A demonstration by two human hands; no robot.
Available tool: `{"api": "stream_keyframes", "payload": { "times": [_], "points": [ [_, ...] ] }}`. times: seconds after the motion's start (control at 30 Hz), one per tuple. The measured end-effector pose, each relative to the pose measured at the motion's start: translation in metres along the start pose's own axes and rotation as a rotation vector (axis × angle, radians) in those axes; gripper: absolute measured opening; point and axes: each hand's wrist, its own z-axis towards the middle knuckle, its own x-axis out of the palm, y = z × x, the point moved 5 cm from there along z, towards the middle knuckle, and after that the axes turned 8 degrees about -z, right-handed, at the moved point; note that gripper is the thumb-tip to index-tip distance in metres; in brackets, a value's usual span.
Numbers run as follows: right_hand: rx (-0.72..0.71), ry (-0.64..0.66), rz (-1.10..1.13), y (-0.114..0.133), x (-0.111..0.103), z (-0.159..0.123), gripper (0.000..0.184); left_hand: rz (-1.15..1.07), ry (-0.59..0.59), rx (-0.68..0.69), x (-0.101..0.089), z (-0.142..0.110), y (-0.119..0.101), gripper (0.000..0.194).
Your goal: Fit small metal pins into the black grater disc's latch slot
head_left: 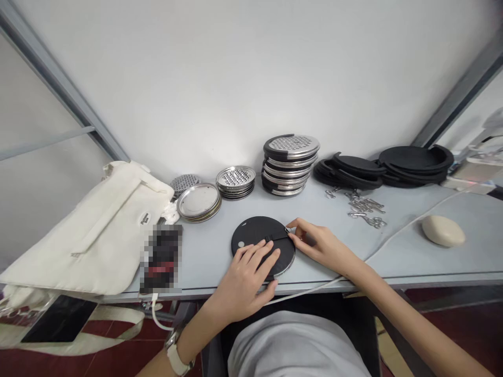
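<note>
A round black disc (255,230) with a thin metal rim lies flat at the table's front edge. My left hand (249,280) rests on it, fingers stretched over its top and the thumb at its near edge. At the disc's right edge, my right hand (314,238) pinches a small metal clip (287,230) between thumb and forefinger, touching the disc. Several similar metal clips (363,204) lie loose behind my right hand. Behind the disc stands a tall stack of metal grater discs with black rims (291,165).
Left of the tall stack are shorter stacks of grater discs (236,180) and plain metal discs (198,201). Black plastic rings (349,170) pile up at the back right. A white bag (90,230) and a phone (161,259) lie left; a white mouse (443,231) and a cable (408,230) right.
</note>
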Motion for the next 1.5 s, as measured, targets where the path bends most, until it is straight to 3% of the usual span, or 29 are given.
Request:
{"api": "stream_keyframes", "payload": {
  "times": [0.87,1.2,1.5],
  "points": [
    [0.001,-0.01,0.052,-0.003,0.002,0.0,0.016,-0.004,0.005,0.0,0.002,0.0,0.001,0.052],
    [0.057,-0.151,0.12,-0.01,-0.002,-0.001,0.014,-0.007,0.007,0.002,0.001,0.0,0.0,0.053],
    [0.033,-0.119,0.103,-0.006,-0.001,0.002,0.014,-0.002,0.001,-0.003,0.001,0.0,0.0,0.052]
  ]
}}
